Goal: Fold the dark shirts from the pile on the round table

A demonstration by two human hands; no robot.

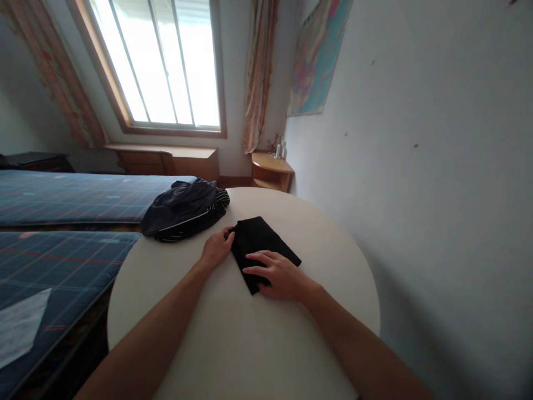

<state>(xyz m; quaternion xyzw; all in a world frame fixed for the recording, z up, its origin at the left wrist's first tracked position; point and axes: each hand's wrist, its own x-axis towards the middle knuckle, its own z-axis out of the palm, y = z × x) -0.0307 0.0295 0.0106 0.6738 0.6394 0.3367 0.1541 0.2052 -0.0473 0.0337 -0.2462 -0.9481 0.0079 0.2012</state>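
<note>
A flat black bundle (262, 239), which looks like a folded garment, lies slanted on the round white table (233, 344). At its upper left edge my left hand (217, 246) is closed, thumb and fingers pinching the dark fabric. My right hand (280, 275) rests on the lower part of the bundle with its fingers spread apart. Farther back on the left, a crumpled heap of dark clothes (183, 208) with white stripes sits at the table's edge.
Two beds with blue plaid mattresses (83, 197) stand to the left, one with a white paper sheet (25, 325). A white wall (437, 194) runs close along the right. Behind are a corner shelf (272, 163), a low wooden desk (194, 158) and a bright window (166, 66).
</note>
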